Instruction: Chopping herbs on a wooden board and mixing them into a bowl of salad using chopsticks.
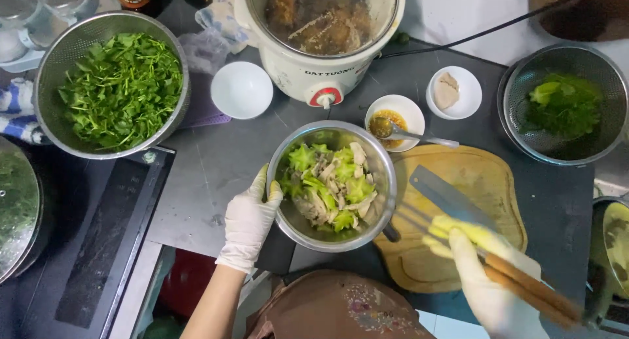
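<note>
The dark surface (216, 162) stretches under everything, with a black cooktop (98, 240) at its left. Top centre sits the white cooker (308, 70) with its glass lid, browned food inside. At upper left, a big steel bowl (49, 57) is heaped with leafy greens (121, 90). Far right, a metal colander (511, 129) holds more wet greens (563, 106). The wooden cutting board (478, 181) lies right of centre.

Now my steel mixing bowl (386, 181), front and centre, rests partly on that board's left edge and is full of green star-shaped slices and pale strips of meat (331, 188). My left hand (249, 221), in a white glove, grips the bowl's left rim, thumb hooked over the edge. My right hand (488, 273), gloved too and smeared yellow-green, is closed around wooden chopsticks (531, 286), their tips blurred just beside the bowl's right side. A flat metal blade (445, 198) lies on the board beneath them.

Behind the bowl stand 3 small white dishes: an empty bowl (242, 90), a sauce dish (395, 119) with a spoon (419, 137) in it, and a dish (465, 96) holding a brownish piece.
</note>
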